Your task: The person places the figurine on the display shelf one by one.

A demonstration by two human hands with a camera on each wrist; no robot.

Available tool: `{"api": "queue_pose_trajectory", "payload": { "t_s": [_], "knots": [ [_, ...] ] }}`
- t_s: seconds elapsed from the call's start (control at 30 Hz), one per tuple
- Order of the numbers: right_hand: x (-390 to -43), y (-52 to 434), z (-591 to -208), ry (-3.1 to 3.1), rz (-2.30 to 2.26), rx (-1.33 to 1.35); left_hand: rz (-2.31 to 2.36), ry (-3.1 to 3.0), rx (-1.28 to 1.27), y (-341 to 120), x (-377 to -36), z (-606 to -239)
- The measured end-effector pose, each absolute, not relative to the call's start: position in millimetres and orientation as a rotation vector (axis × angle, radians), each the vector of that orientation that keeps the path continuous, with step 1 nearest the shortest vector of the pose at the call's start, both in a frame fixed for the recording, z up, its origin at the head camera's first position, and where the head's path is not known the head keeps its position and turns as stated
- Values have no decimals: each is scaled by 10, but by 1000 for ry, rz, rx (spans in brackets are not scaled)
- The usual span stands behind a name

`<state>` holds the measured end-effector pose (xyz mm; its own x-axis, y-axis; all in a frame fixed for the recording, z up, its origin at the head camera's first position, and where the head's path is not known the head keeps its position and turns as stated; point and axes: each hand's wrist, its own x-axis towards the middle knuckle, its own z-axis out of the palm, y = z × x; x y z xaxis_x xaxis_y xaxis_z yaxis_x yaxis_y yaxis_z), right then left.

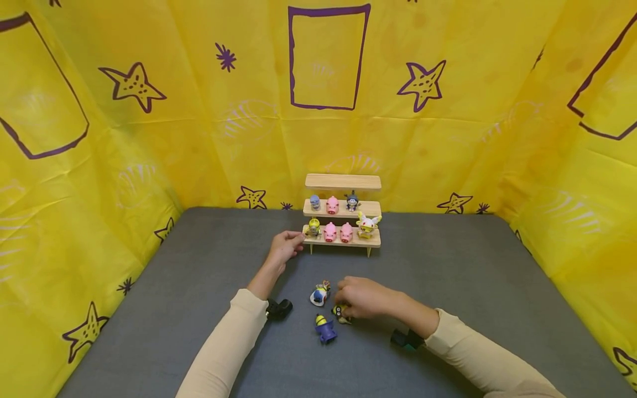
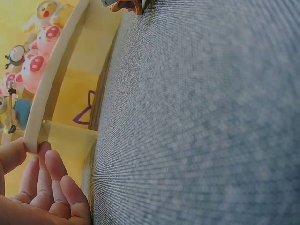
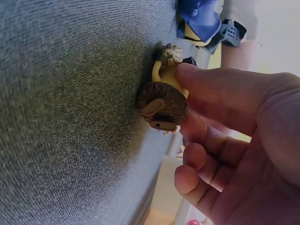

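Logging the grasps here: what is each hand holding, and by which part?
The right hand pinches a small brown-haired yellow figure by its head. The left hand grips the left end of the wooden shelf's lowest tier.

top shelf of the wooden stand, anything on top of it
Top shelf looks bare. The middle shelf below holds three small figures; its back strip under the top board is hidden.

Yellow star-patterned backdrop (image 1: 199,138), grey tabletop (image 1: 448,287)

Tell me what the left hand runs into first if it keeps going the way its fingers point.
Probably nothing new: the left hand already holds the left end of the wooden display stand's bottom shelf; beyond sits the minion figure.
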<state>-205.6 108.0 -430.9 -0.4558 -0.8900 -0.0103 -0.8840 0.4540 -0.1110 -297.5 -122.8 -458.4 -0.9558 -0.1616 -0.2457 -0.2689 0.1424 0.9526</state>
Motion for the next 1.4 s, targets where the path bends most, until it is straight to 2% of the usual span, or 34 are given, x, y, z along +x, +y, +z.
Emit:
{"api": "queue_pose_trajectory", "payload": {
  "t_s": [0.43,0.67,1.13,1.4],
  "knots": [
    [-2139,1072,-4264,2506,-172,-1478,1947,2310,-430,-1221,-2993,-4551],
    [-2171,1095,-4274,2421,-187,-1534,1935,2324,-421,-1229,-3002,-4535],
    [-2205,1169,-4211,2495,-432,-1342,1950,2330,-417,-1227,-3001,-4586],
    [-2237,1218,-4181,2543,-524,-1351,1943,2324,-433,-1225,-3008,-4596]
  ]
}}
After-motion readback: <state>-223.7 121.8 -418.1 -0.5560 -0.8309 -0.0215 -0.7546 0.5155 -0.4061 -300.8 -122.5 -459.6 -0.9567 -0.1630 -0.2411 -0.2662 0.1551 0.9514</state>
